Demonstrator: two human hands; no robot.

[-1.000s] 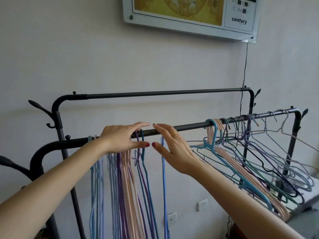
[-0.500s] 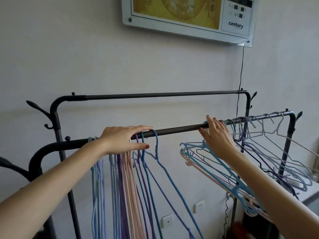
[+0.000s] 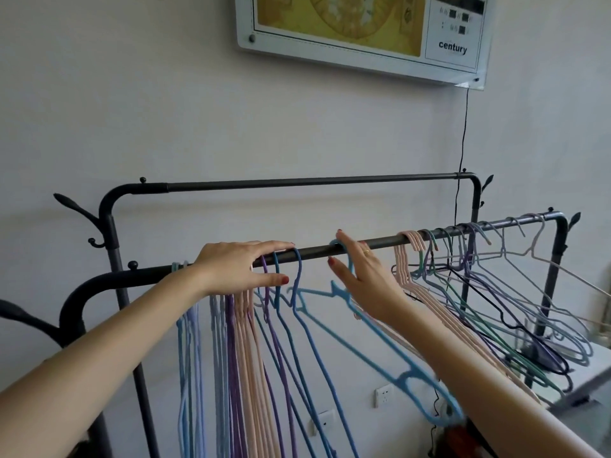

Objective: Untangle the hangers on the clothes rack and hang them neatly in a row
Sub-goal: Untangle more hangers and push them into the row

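Both arms are extended forward and upward; the left hand [image 3: 239, 267] is laid flat, fingers straight, while the right hand [image 3: 358, 274] is raised with fingers extended, thumb spread

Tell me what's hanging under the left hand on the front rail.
Under the left hand, straight hangers in blue, purple and pink hang close together from the front rail. The hand covers most of their hooks, so their spacing on the rail can't be seen.

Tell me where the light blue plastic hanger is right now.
In the head view, the light blue plastic hanger hangs mid-rail, its hook under the right hand, between the sorted row and the tangled bunch.
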